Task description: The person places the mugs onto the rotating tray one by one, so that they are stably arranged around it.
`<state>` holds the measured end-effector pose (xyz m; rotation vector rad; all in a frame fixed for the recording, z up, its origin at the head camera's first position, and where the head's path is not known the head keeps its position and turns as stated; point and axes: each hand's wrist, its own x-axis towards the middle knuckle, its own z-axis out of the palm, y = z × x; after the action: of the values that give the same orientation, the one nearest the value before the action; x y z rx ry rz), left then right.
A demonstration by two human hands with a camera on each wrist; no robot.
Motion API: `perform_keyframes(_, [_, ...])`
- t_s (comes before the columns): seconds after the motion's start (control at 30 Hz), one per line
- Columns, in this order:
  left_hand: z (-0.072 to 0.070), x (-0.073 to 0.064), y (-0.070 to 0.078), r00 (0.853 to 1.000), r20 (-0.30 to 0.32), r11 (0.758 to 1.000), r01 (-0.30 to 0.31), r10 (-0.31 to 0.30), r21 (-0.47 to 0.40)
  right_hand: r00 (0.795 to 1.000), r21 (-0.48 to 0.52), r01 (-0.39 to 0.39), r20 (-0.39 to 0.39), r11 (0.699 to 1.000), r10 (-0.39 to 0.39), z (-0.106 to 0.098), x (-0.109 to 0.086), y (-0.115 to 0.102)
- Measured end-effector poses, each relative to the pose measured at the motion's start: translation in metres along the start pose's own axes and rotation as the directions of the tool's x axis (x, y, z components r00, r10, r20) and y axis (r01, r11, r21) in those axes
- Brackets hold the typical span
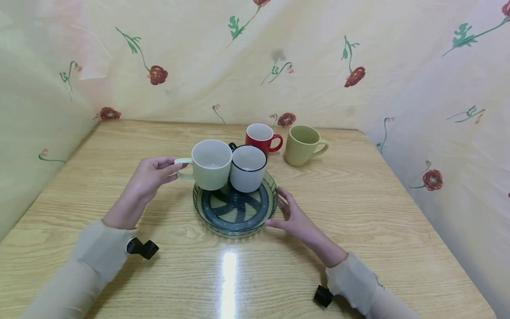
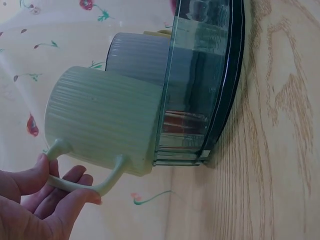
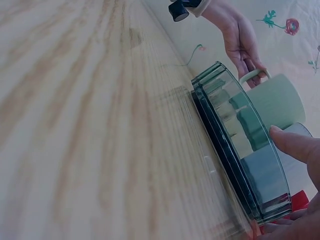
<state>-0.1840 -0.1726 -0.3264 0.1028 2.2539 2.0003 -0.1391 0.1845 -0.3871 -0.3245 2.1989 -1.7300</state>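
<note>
My left hand (image 1: 159, 170) grips the handle of a pale green ribbed mug (image 1: 211, 166). In the left wrist view, the mug's base is level with the rim of a round, clear glass dish (image 1: 235, 230), over its back-left part. A white mug with a black rim (image 1: 248, 170) sits inside the dish, right beside the green one. Against the dish's right side is my right hand (image 1: 292, 217), thumb and fingers spread along the outer wall. The right wrist view shows that thumb (image 3: 290, 142) overlapping the rim.
Behind the dish stands a red mug with a white inside (image 1: 260, 137). To its right is an olive-green mug (image 1: 300, 148). The wooden table (image 1: 358, 199) ends at a flower-patterned cloth (image 1: 191, 66) hanging behind and at both sides.
</note>
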Motion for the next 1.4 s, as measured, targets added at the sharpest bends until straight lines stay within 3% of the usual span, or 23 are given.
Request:
perform_keyframes(0.53, [0.002, -0.012, 0.0, 1.0, 0.021, 1.0, -0.021, 0.021, 0.011, 1.0, 0.006, 0.0, 0.013, 1.0, 0.0, -0.001, 0.0, -0.001])
perform_keyframes(1.4, [0.009, -0.008, -0.007, 1.0, 0.012, 0.999, 0.017, -0.017, -0.04, 1.0, -0.014, -0.021, 0.014, 1.0, 0.021, -0.001, -0.002, -0.004])
